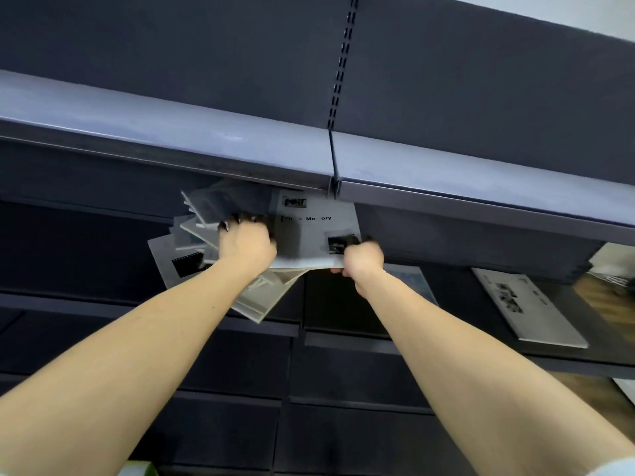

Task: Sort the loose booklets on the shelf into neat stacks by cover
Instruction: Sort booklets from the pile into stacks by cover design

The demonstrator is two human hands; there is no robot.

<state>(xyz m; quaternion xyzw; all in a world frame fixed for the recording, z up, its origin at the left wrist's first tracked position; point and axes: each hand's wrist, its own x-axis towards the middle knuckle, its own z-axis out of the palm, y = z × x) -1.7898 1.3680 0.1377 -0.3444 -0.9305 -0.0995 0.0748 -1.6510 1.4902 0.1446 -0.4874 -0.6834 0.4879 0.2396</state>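
Note:
A loose, fanned pile of grey-white booklets (192,259) lies on a dark shelf, partly hidden under the shelf above. On top sits a white booklet (309,231) with small black photos and dark lettering on its cover. My left hand (245,242) rests with curled fingers on the pile at that booklet's left edge. My right hand (362,257) grips the top booklet's near right corner, thumb on the cover and fingers underneath. The far ends of the booklets are out of sight.
The blue-grey upper shelf (240,139) overhangs the pile closely. To the right on the same level lie a blue-covered booklet (417,281) and a white booklet (525,307) with black marks. Dark shelf boards (206,372) run below. A wooden floor shows at far right.

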